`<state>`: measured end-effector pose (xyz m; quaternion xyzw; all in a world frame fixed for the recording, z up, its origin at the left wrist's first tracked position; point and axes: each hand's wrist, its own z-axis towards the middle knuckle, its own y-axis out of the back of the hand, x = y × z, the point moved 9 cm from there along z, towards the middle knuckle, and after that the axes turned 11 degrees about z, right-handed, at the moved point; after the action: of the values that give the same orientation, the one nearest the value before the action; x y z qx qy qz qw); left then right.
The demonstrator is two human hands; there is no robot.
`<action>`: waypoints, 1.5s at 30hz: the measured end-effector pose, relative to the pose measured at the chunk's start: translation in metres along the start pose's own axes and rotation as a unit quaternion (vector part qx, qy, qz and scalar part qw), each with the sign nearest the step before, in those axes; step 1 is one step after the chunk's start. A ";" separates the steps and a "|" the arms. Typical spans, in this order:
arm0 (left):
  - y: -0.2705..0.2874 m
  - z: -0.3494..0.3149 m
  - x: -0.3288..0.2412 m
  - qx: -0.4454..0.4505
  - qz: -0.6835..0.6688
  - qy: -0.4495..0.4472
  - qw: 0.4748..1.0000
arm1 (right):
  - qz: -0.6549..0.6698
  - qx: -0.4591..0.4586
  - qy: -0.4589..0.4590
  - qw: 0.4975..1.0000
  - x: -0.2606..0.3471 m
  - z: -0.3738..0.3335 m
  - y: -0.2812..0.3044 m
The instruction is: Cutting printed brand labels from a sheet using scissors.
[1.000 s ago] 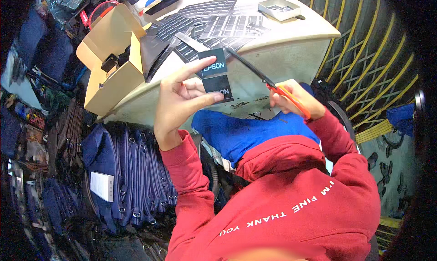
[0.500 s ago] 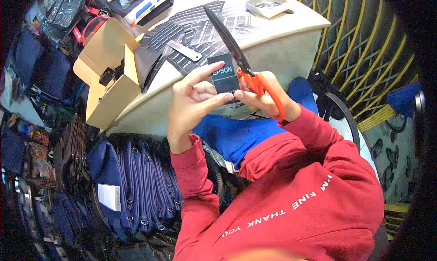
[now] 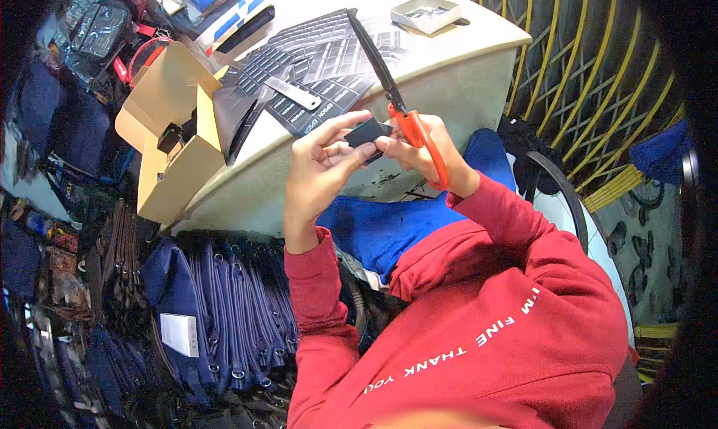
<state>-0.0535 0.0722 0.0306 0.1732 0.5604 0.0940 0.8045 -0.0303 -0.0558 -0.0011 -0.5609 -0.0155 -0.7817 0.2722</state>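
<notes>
Between my hands, just off the table's near edge, is a small dark label piece (image 3: pixel 365 133), bent or folded over. My left hand (image 3: pixel 320 157) pinches it with thumb and fingers. The orange-handled scissors (image 3: pixel 416 133) hang in my right hand (image 3: pixel 441 148), their long black blades together and pointing up and away over the table. My right thumb and fingertips also touch the label's right end. Sheets of dark printed labels (image 3: pixel 314 103) lie on the table beyond my left hand, with a silver metal strip (image 3: pixel 294 93) on top of them.
An open cardboard box (image 3: pixel 183 163) with dark items in it sits on the table's left edge. A small white tray (image 3: pixel 426 14) of little pieces stands at the back. Blue straps with metal rings (image 3: pixel 243 302) hang below left. Yellow-edged folding shutters (image 3: pixel 583 77) stand at right.
The label, earlier held flat with its printed face showing, is now folded over and smaller in outline. Both hands have drawn closer together around it, and the scissors have tilted more upright.
</notes>
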 end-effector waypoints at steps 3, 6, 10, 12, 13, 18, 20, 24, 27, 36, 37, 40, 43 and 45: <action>0.000 0.002 -0.002 -0.007 -0.050 -0.023 0.998 | 0.026 -0.001 -0.057 0.998 -0.009 0.001 0.002; -0.001 0.005 0.003 -0.026 -0.029 -0.031 0.999 | 0.001 0.008 -0.018 1.000 -0.008 0.004 0.006; -0.001 0.020 0.012 -0.071 0.013 -0.050 0.996 | -0.033 -0.075 0.039 0.996 -0.002 0.008 0.035; -0.007 0.038 0.029 -0.075 0.023 -0.036 0.996 | -0.061 -0.110 0.060 0.990 0.001 0.014 0.058; -0.009 0.046 0.039 -0.082 0.033 -0.024 0.996 | -0.066 -0.121 0.077 0.987 0.005 0.019 0.068; -0.021 0.107 0.034 -0.145 0.202 -0.078 0.965 | -0.068 -0.141 0.074 0.985 0.002 0.043 0.119; -0.026 0.142 0.041 -0.152 0.238 -0.092 0.955 | -0.087 -0.170 0.126 0.974 0.011 0.047 0.133; -0.032 0.199 0.055 -0.159 0.332 -0.124 0.921 | -0.093 -0.210 0.094 0.969 0.018 0.060 0.150; -0.048 0.230 0.073 -0.119 0.371 -0.094 0.916 | -0.160 -0.184 0.140 0.960 0.034 0.077 0.159; -0.066 0.257 0.101 0.000 0.404 -0.004 0.915 | -0.288 -0.105 0.176 0.936 0.070 0.197 0.209; -0.065 0.257 0.100 -0.001 0.390 0.003 0.921 | -0.296 -0.094 0.154 0.938 0.070 0.211 0.214; -0.071 0.259 0.085 0.020 0.370 -0.012 0.929 | -0.372 -0.123 0.125 0.912 0.062 0.234 0.243; -0.066 0.267 0.073 0.001 0.382 -0.028 0.924 | -0.489 -0.145 0.116 0.852 0.065 0.234 0.249; -0.054 0.281 0.061 -0.062 0.315 -0.048 0.946 | -0.436 -0.175 0.163 0.868 0.071 0.225 0.260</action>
<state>0.2280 -0.0054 0.0447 0.2953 0.4308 0.3688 0.7689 0.2643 -0.2318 0.0719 -0.4003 -0.0773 -0.8909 -0.2002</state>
